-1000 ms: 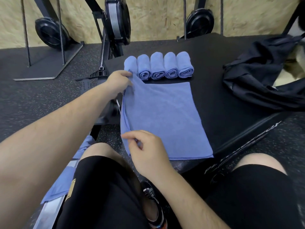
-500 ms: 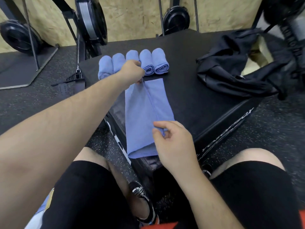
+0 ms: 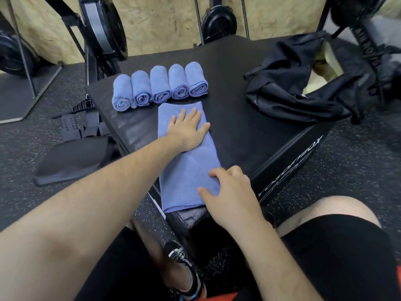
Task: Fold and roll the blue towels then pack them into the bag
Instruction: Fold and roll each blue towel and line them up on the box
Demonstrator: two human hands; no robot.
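Observation:
A blue towel [image 3: 186, 170], folded into a long narrow strip, lies on the black box [image 3: 256, 135], and its near end hangs over the front edge. My left hand [image 3: 189, 127] lies flat and open on the strip's far half. My right hand [image 3: 227, 190] rests on the near right edge with its fingers curled on the cloth. Several rolled blue towels [image 3: 160, 88] stand side by side in a row just beyond the strip. The black bag [image 3: 299, 85] lies crumpled and open on the box's right side.
Gym machines with black flywheels [image 3: 104, 25] stand against the wooden wall behind the box. A dark pad [image 3: 71, 159] and a strap lie on the rubber floor to the left. My knees in black shorts frame the box's near corner.
The left half of the towel was folded over to the right, making a narrow strip. My left hand let go of the far corner and now presses flat on it.

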